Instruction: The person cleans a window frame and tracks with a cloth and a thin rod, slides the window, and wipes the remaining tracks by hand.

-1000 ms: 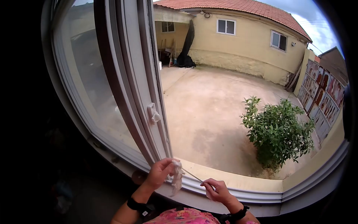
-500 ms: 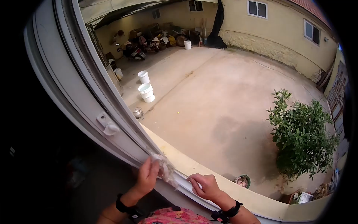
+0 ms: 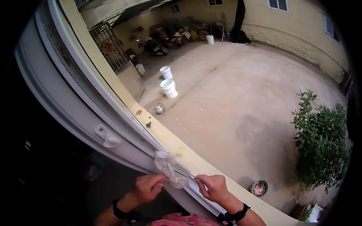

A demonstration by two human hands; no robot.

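A crumpled, whitish, see-through piece of plastic (image 3: pixel 169 167) lies bunched over the rail of the white window frame (image 3: pixel 81 100). My left hand (image 3: pixel 149 187) is on its near left side, fingers curled together and fingertips at the plastic's edge. Whether they pinch it is hidden. Right of the plastic, my right hand (image 3: pixel 214 187) is closed above the rail, with thumb and forefinger pressed together. A thin, small tip shows at those fingers, too small to name. On the frame's inner face, left of both hands, is a white window latch (image 3: pixel 107 135).
Beyond the frame runs a pale outer ledge (image 3: pixel 167 137) with a small dark object (image 3: pixel 148 124) on it. In the yard below are white buckets (image 3: pixel 169 88), a metal kettle (image 3: pixel 160 109), a leafy bush (image 3: pixel 320 139) and a green-rimmed pot (image 3: pixel 259 188). A motorcycle (image 3: pixel 156 48) stands farther back.
My view has shifted left. My left hand has moved down and back from the top of the plastic to its near edge, fingers more curled. My right hand stays closed beside the rail.
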